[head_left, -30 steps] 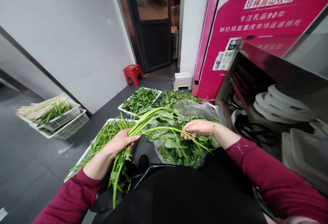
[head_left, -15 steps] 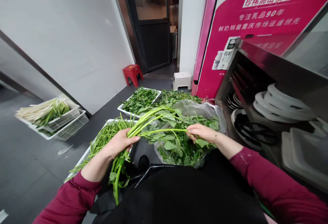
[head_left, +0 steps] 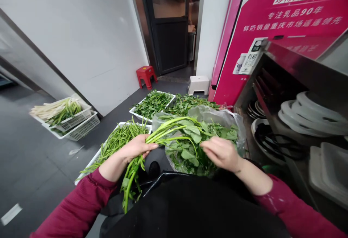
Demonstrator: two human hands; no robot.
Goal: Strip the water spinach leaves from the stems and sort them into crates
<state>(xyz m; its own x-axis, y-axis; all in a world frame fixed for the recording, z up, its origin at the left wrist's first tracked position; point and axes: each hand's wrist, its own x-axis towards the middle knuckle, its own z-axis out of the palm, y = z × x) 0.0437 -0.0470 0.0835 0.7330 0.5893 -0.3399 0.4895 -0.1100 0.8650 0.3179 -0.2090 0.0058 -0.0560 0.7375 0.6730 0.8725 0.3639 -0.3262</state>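
your left hand [head_left: 137,146] grips the stems [head_left: 162,129] at twelve o'clock, leaves over the bag [head_left: 239,122] at one; can't tell your right hand's [head_left: 221,154] grip. a hard tug could snap them.

Floor [head_left: 91,146] separates the stacked baskets [head_left: 83,126] from the stem tray [head_left: 94,158]; the metal shelf [head_left: 306,66] blocks the right.

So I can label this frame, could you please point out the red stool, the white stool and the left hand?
Red stool [head_left: 146,73]: head view, its seat.
White stool [head_left: 199,81]: head view, its upper part.
Left hand [head_left: 136,146]: head view, back of the hand.
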